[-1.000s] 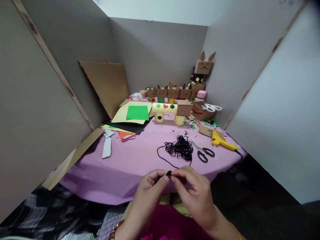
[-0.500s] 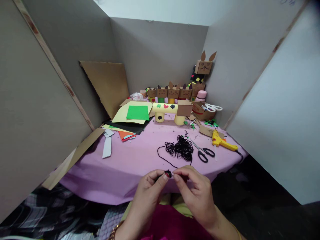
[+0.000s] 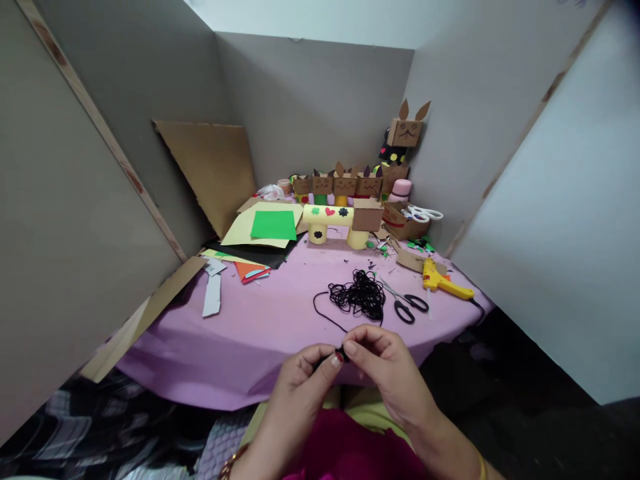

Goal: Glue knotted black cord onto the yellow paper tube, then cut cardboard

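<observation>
Cord [image 3: 363, 299] heaped, no clear long axis | right hand [image 3: 389, 363] just nearside of cord, nearer than left hand [image 3: 300, 383] | both pinch black bundle [image 3: 342, 353]

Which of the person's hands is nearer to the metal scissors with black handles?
Right. The right hand is on the near side of the scissors, slightly left; the left hand is farther left.

Head view; forward and down

Black cord [image 3: 357, 295] lies tangled, a black piece [image 3: 343, 353] pinched.
</observation>
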Motion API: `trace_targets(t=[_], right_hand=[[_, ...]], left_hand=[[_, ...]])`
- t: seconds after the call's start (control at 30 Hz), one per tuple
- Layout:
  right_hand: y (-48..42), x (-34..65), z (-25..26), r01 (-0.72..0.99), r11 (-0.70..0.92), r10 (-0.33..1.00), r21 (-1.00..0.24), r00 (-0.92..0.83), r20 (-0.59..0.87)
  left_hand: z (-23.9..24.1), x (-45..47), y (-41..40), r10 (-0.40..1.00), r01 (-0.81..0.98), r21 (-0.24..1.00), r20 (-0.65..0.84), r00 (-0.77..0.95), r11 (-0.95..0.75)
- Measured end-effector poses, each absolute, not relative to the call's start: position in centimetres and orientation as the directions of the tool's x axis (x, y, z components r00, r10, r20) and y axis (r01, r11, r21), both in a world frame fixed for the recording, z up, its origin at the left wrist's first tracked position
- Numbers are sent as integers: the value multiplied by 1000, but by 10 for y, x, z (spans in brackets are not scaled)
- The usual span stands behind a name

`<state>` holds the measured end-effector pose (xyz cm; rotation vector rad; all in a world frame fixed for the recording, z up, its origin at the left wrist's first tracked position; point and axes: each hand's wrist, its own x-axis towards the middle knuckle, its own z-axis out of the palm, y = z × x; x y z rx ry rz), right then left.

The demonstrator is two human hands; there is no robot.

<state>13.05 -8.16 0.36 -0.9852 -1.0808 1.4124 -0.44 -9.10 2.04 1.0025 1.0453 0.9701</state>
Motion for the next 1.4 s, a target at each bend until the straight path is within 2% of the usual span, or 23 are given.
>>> trace_targets(t=[0.13,0.23,0.33,0.43,0.53,0.7,0.8,0.97,1.17,1.4], right_hand=[[-78,129,2,-332,-95,990,-938,-127,-56],[-80,131,3,-289,14,999,-957,-28,23],[-87,136,8,-71,268,962,-961,81,262],[-94,138,15,206,476,872,-855,20,490],[-98,136,17,363,559,810,-745,-47,585],[-96,133,12,469,558,796,-685,-70,601],[-96,132,10,513,555,791,-655,-83,606],[-95,128,6,556,543,789,-629,-82,609],[-92,126,-2,526,594,737,-608,-54,673],[-88,128,-10,523,617,724,-588,-83,685]], left_hand=[[22,-5,-90,944,-139,953,-231,236,269],[21,-5,-88,949,-166,952,-217,229,258],[21,-5,-88,963,-190,954,-195,186,230],[21,-4,-90,971,-180,961,-183,152,209],[20,-5,-91,975,-151,975,-135,177,162],[12,-10,-91,980,-36,999,-17,198,24],[10,-11,-90,981,-20,1000,-4,194,8],[16,-7,-90,981,-110,987,-97,166,117],[19,-3,-90,958,-274,923,-228,172,269],[16,-2,-91,945,-319,892,-280,170,322]])
